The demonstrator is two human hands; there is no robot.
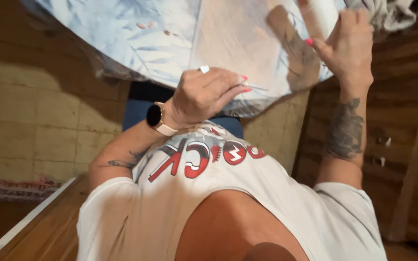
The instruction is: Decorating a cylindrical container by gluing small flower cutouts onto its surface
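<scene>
Over the wooden board, left hand pinching a thin brush, right hand gripping a white tube.

You have two hands in view, one smartwatch on a wrist, one ring, one thin needle-like tool, one white roll, and one pale blue patterned cloth.
</scene>
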